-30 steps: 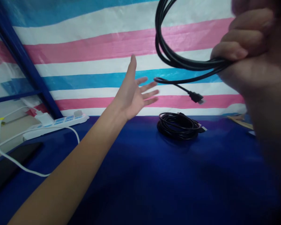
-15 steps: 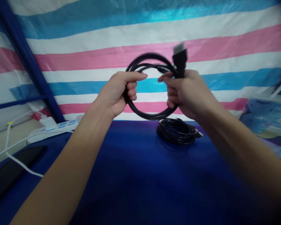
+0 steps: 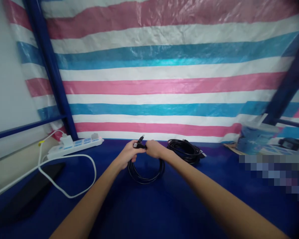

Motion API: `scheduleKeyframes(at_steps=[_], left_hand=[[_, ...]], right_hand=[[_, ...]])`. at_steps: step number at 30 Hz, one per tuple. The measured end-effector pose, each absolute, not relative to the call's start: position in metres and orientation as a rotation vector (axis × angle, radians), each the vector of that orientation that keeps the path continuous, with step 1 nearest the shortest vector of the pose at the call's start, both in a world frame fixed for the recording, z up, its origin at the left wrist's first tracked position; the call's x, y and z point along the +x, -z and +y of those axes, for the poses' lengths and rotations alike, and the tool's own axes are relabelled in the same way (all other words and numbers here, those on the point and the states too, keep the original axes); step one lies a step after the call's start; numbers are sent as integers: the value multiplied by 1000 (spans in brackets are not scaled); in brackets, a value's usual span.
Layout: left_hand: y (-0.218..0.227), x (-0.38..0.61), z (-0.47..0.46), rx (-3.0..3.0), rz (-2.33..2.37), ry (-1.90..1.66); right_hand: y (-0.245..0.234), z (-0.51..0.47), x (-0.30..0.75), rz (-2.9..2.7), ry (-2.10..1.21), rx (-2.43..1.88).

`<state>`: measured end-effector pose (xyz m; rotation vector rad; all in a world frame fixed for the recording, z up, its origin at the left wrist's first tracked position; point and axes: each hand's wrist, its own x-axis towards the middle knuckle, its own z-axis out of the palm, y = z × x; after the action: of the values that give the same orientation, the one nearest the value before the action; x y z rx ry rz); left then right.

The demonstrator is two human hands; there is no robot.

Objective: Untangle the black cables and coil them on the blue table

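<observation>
A black coiled cable [image 3: 146, 172] hangs in a loop down to the blue table top [image 3: 149, 205]. Both hands grip it at its top, close together. My left hand [image 3: 129, 153] is closed on the coil, and a plug end [image 3: 140, 141] sticks up from it. My right hand [image 3: 153, 149] is closed on the coil just to the right, touching the left. A second black coiled cable [image 3: 185, 150] lies flat on the table just behind and right of my right hand.
A white power strip [image 3: 73, 146] with a white cord [image 3: 64, 192] lies at the back left. A dark flat slab [image 3: 25, 196] rests at the left edge. A blue box [image 3: 254, 139] stands at the right. A striped tarp [image 3: 164, 83] and blue frame posts [image 3: 52, 73] close off the back.
Both hands have lowered the coil from chest height down to the table. The hands have drawn together at the coil's top. The view has tilted down and widened.
</observation>
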<state>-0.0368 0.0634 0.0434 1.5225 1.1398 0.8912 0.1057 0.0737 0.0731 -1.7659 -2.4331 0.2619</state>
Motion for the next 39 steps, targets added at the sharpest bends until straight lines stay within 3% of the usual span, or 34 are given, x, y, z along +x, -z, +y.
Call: scheduleKeyframes(at_steps=[12,20,25,33,39], left_hand=[[-22,-91,178,1651,1772,-795],[-18,-87,211,2031,1869,-733],[-25,-81,179,2153,1881,-865],[-9,-16,58,2503,1693,-893],[7,21,20,2696,1431,-749]], right_hand=[[-23,147,64,-2078,-449,-1677],[5,92,129,-1810,-727,-1506],[2,40,168,-1915,-795,-1431],[-3,-8,213,-2406,-501,-1077],[-29,2,265,-2036,-396,-1497]])
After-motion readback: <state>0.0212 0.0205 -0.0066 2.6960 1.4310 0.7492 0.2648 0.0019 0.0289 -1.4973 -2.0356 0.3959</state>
